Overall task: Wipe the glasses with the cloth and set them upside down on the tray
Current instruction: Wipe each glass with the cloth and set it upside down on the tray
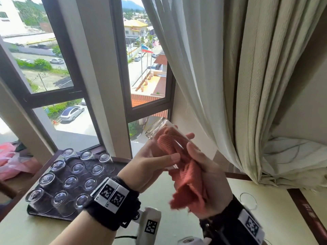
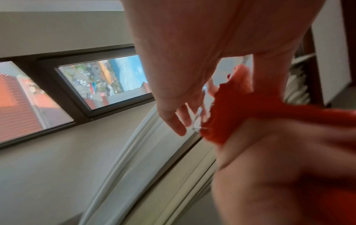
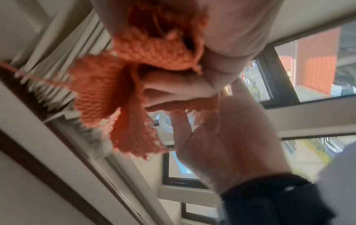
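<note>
1. Head view: window (image 1: 58, 55) and curtain (image 1: 247, 68) behind a pale surface (image 1: 177, 225); lower left, a dark tray (image 1: 35, 212) carries upturned glasses (image 1: 69, 182).
2. Centre: left hand (image 1: 150, 163) grips a tilted glass (image 1: 164, 133); right hand (image 1: 210, 177) clutches the orange cloth (image 1: 184, 184) stuffed inside.
3. Wrist views: tray unseen; cloth weave (image 3: 100, 85) and blurred fingers (image 2: 173, 121) only.

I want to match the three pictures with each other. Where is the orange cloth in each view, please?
Head view: the orange cloth is right of centre, stuffed into the glass, its tail hanging below the right hand.
Left wrist view: cloth right of centre, blurred.
Right wrist view: cloth upper centre, gripped by the fingers.
Shared landmark: the dark window frame.
</note>
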`<move>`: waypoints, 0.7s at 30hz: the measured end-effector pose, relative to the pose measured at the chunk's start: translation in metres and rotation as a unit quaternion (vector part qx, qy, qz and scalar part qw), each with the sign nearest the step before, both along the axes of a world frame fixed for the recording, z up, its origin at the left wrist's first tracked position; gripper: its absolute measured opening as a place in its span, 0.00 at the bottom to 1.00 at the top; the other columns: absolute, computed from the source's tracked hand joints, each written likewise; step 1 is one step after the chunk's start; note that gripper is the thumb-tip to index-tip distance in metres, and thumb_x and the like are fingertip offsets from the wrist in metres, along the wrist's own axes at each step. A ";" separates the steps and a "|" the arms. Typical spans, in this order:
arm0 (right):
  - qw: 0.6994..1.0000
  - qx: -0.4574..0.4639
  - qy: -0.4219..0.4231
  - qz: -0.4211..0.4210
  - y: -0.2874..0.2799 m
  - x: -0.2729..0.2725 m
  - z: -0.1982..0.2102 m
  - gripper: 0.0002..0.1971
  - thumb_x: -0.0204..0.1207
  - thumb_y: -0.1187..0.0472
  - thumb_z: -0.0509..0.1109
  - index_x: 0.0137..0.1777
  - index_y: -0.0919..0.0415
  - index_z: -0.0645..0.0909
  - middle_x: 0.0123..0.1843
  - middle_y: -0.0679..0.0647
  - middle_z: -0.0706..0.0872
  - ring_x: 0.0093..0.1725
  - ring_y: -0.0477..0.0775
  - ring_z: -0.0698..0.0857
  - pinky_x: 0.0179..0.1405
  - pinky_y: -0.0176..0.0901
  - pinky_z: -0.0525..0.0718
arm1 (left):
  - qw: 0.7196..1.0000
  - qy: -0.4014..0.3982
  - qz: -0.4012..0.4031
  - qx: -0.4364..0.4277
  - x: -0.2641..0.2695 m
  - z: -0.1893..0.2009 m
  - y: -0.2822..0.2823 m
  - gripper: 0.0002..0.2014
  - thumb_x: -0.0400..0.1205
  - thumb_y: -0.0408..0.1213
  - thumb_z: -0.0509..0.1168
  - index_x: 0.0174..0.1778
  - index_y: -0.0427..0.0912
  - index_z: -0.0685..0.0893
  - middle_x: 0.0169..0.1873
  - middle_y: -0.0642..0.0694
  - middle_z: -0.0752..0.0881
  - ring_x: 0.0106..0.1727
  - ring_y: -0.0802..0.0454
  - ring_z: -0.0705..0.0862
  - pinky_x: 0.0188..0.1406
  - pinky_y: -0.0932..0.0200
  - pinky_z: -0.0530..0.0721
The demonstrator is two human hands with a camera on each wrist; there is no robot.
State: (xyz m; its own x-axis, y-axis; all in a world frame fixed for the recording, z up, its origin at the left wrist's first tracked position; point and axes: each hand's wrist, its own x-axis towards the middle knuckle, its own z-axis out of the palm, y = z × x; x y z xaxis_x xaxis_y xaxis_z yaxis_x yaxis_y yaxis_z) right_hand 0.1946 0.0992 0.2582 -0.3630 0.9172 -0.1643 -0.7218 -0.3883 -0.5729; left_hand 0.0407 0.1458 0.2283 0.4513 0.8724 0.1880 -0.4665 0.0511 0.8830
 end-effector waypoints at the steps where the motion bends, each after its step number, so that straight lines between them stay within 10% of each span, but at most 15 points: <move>1: 0.999 0.009 -0.040 -0.024 0.002 -0.002 -0.006 0.24 0.82 0.53 0.75 0.75 0.63 0.83 0.68 0.74 0.86 0.52 0.65 0.91 0.45 0.53 0.92 | 1.000 0.000 0.005 -0.015 -0.002 0.000 0.000 0.29 0.81 0.21 0.68 0.80 0.35 0.73 0.80 0.33 0.81 0.77 0.31 0.83 0.81 0.33 0.78; 4: 0.977 0.056 -0.177 -0.107 0.003 -0.001 -0.015 0.26 0.67 0.46 0.87 0.64 0.56 0.90 0.64 0.77 0.87 0.52 0.76 0.88 0.51 0.65 0.91 | 0.999 0.013 0.040 -0.033 -0.001 0.004 -0.001 0.23 0.83 0.39 0.73 0.74 0.39 0.78 0.70 0.41 0.87 0.68 0.44 0.87 0.75 0.42 0.82; 7: 0.901 0.134 -0.354 -0.212 -0.001 -0.001 -0.009 0.18 0.70 0.45 0.84 0.56 0.54 0.91 0.50 0.59 0.95 0.51 0.65 0.94 0.56 0.67 0.92 | 0.994 0.007 0.073 -0.084 0.003 0.009 -0.006 0.43 0.72 0.73 0.76 0.69 0.39 0.87 0.68 0.33 0.88 0.70 0.35 0.88 0.74 0.42 0.85; 11: 0.806 0.250 -0.451 -0.292 -0.007 -0.002 -0.008 0.14 0.74 0.49 0.80 0.57 0.52 0.90 0.48 0.42 0.95 0.49 0.41 0.94 0.51 0.32 0.87 | 0.984 0.009 0.124 -0.126 0.006 0.009 -0.007 0.41 0.77 0.66 0.74 0.73 0.33 0.85 0.68 0.23 0.86 0.71 0.24 0.86 0.69 0.41 0.89; 17: 0.677 0.380 -0.610 -0.160 -0.010 -0.003 -0.025 0.26 0.80 0.40 0.75 0.77 0.39 0.78 0.54 0.36 0.92 0.48 0.38 0.92 0.51 0.33 0.90 | 0.982 -0.050 0.104 -0.152 0.009 0.008 -0.013 0.31 0.82 0.56 0.73 0.68 0.30 0.88 0.58 0.31 0.89 0.60 0.36 0.88 0.70 0.42 0.87; 19: 0.713 0.348 -0.600 -0.106 -0.011 -0.001 -0.019 0.29 0.78 0.46 0.79 0.79 0.42 0.78 0.56 0.41 0.93 0.52 0.40 0.92 0.55 0.37 0.91 | 0.982 -0.057 0.087 -0.157 0.008 0.007 -0.011 0.37 0.84 0.54 0.72 0.79 0.28 0.79 0.66 0.32 0.87 0.68 0.34 0.84 0.78 0.36 0.81; 21: 0.843 0.291 -0.452 -0.018 -0.014 0.004 -0.005 0.25 0.77 0.62 0.81 0.73 0.51 0.83 0.50 0.53 0.94 0.46 0.51 0.95 0.48 0.47 0.93 | 0.980 -0.080 0.056 -0.171 0.007 0.004 -0.009 0.37 0.88 0.53 0.68 0.86 0.30 0.71 0.75 0.32 0.83 0.76 0.32 0.79 0.83 0.33 0.76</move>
